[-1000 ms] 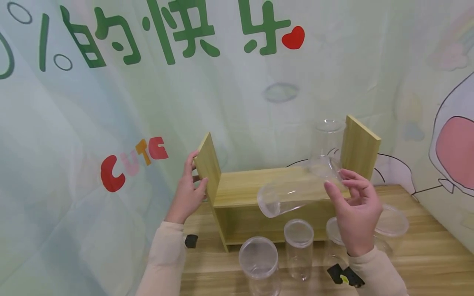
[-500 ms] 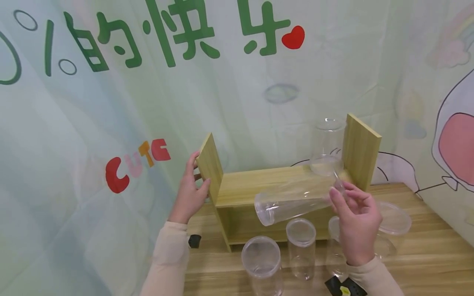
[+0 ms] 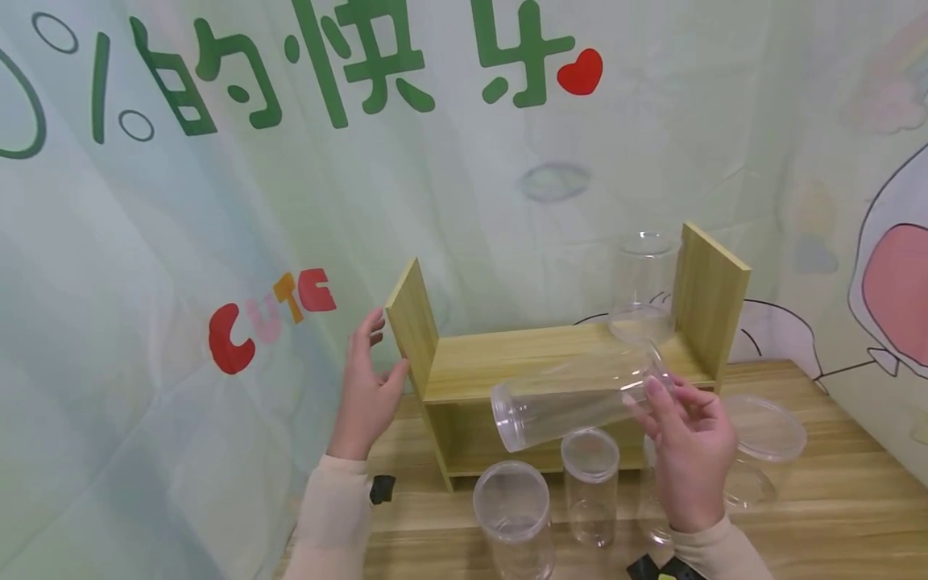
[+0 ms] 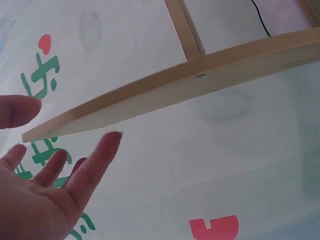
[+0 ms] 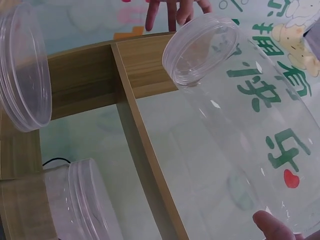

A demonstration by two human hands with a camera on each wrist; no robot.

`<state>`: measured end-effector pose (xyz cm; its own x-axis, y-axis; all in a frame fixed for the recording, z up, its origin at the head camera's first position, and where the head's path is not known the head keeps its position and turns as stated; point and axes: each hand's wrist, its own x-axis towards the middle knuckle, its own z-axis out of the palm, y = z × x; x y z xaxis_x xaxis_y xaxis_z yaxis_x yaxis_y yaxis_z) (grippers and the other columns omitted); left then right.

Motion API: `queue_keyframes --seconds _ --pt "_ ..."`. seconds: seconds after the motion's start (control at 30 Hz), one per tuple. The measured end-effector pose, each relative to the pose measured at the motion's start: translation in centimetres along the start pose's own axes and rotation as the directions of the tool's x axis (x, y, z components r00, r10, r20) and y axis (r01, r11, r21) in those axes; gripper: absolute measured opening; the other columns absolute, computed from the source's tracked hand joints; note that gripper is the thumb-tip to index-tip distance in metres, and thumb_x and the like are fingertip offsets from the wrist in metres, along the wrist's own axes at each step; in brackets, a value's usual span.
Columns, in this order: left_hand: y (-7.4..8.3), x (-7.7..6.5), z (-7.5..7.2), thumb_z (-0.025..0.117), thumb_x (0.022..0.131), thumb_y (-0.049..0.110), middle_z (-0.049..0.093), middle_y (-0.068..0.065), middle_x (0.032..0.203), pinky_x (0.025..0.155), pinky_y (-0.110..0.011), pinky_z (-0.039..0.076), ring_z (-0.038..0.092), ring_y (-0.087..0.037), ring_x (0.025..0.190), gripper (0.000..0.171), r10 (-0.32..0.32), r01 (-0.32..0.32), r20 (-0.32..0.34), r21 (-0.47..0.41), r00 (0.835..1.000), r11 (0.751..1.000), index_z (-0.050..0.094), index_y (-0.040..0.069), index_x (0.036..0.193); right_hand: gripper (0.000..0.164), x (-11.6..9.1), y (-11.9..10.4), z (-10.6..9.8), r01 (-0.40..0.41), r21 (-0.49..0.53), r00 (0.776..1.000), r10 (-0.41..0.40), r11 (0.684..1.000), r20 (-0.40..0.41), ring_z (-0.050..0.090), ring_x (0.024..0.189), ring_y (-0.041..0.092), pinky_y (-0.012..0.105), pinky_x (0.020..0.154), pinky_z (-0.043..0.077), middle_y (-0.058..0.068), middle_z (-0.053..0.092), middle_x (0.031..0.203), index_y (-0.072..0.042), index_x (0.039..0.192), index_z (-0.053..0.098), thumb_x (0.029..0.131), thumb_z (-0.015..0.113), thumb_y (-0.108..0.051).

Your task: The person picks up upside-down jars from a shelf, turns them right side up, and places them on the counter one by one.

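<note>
My right hand (image 3: 692,459) holds a clear plastic jar (image 3: 573,403) near its base, thumb on the near side. The jar lies almost level in the air, its lidded end toward the left, in front of a small wooden shelf (image 3: 500,362). To the left, my left hand (image 3: 371,395) is beside the shelf's left side panel (image 3: 413,322), with its fingers loosely spread and holding nothing. In the left wrist view a gap shows between these fingers (image 4: 97,165) and the panel's edge (image 4: 150,90). Another clear jar (image 3: 644,278) stands on the upper board at the right.
Several lidded clear jars stand on the wooden table before the shelf, among them a wide one (image 3: 511,507), a slimmer one (image 3: 590,491) and one at the right (image 3: 764,435). A printed curtain (image 3: 464,201) hangs behind.
My left hand has let go of the side panel and drawn slightly away from it. The held jar has come down and a little left, with my right hand closing more firmly around its base.
</note>
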<state>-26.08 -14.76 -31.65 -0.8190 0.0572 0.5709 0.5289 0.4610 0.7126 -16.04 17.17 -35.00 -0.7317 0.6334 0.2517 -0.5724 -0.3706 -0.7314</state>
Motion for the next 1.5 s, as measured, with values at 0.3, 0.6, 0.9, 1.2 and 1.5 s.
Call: queue_keyframes --seconds 0.3,0.6,0.9,1.2,1.5 --pt "1.3 -3.1 1.4 0.063 0.082 -0.012 0.039 -0.012 0.145 0.096 -0.045 0.043 0.034 -0.025 0.133 0.066 0.224 -0.226 -0.15 0.002 0.963 0.974 0.044 0.005 0.143 0.014 -0.6 0.2 -0.5 -0.045 0.044 0.998 0.047 0.998 -0.04 0.066 0.097 0.022 0.038 0.073 0.057 0.018 0.054 0.112 0.007 0.096 0.053 0.092 0.066 0.002" --pt "3.1 -6.7 2.4 0.056 0.078 -0.028 0.038 -0.018 0.144 0.081 -0.039 0.057 0.038 -0.032 0.132 0.071 0.269 -0.282 -0.086 -0.362 0.959 0.888 0.035 -0.006 0.143 0.011 -1.8 1.0 -0.5 -0.102 0.162 0.993 0.109 0.982 -0.034 0.07 0.097 0.025 0.042 0.072 0.057 0.018 0.056 0.111 0.008 0.098 0.052 0.095 0.061 0.004" --pt "3.6 -9.0 5.5 0.059 0.076 -0.019 0.033 -0.022 0.146 0.071 -0.05 0.058 0.04 -0.031 0.132 0.075 0.434 -0.334 0.035 -0.587 0.9 0.738 0.026 -0.015 0.143 0.011 -2.1 1.4 -0.8 -0.139 0.162 0.987 0.15 0.977 -0.055 0.071 0.094 0.024 0.044 0.072 0.057 0.014 0.066 0.105 0.006 0.098 0.054 0.096 0.062 -0.002" --pt "3.1 -10.6 7.8 0.079 0.071 -0.007 0.026 -0.025 0.151 0.075 -0.046 0.058 0.038 -0.034 0.134 0.086 0.398 -0.298 0.027 -0.614 0.917 0.731 0.031 -0.011 0.142 0.008 -2.7 1.6 -0.8 -0.153 0.167 0.986 0.162 0.974 -0.039 0.07 0.095 0.024 0.045 0.072 0.057 0.013 0.066 0.104 0.005 0.096 0.054 0.097 0.06 -0.001" --pt "3.8 -10.6 9.2 0.075 0.07 -0.021 0.028 -0.037 0.142 0.071 -0.043 0.059 0.044 -0.034 0.131 0.081 0.383 -0.321 -0.023 -0.593 0.923 0.738 0.036 -0.009 0.14 0.004 -2.9 1.5 -0.9 -0.156 0.159 0.988 0.154 0.975 0.025 0.069 0.098 0.023 0.045 0.076 0.056 0.014 0.063 0.105 0.002 0.099 0.052 0.098 0.056 0.002"
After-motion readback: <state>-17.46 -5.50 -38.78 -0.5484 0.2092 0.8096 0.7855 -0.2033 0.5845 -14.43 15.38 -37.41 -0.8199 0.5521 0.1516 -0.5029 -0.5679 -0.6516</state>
